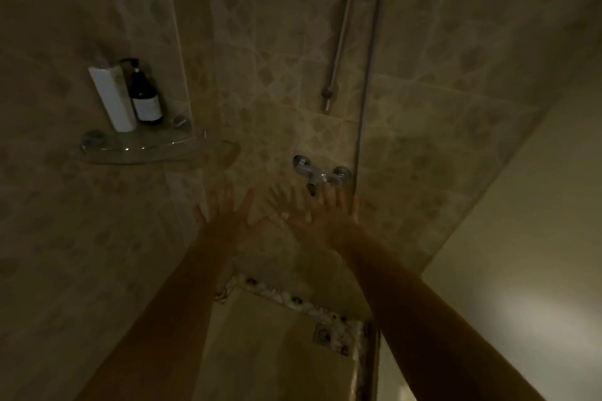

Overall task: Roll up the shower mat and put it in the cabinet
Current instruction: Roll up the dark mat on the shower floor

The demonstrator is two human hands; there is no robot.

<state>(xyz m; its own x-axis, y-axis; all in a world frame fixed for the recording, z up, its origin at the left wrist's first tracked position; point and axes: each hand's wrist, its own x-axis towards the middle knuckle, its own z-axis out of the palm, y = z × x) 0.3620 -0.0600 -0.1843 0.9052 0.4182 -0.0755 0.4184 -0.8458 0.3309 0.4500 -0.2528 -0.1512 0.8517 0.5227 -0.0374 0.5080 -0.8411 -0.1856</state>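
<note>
while both arms reach forward into the dim shower stall, the left hand (228, 221) and right hand (329, 218) are spread flat, fingers splayed, palms toward the tiled wall (277, 91); neither holds anything. whether the palms touch the tile cannot be told.

mat: not clearly identifiable. a pale flat surface (280, 345) lies on the floor at 6 o'clock of the hands, bordered by a pebble strip (293, 299) with a drain (323, 334) at 5 o'clock. this may be the mat or bare floor; light too poor to decide. cabinet: not in view.

other fixtures: tap (321, 174) just at 12 o'clock of the right hand; hose (368, 75) above it; corner shelf (140, 148) at 10 o'clock carrying a dark bottle (145, 98) and a white tube (112, 99).

judgement: step in hand is the approach, rolling not yet begun. to do it well: lower both hands to the floor, find one short edge, peel it evenly at both corners, roll tight and straight. keep forearms clear of the tap. wet floor likely slippery; watch footing.
</note>
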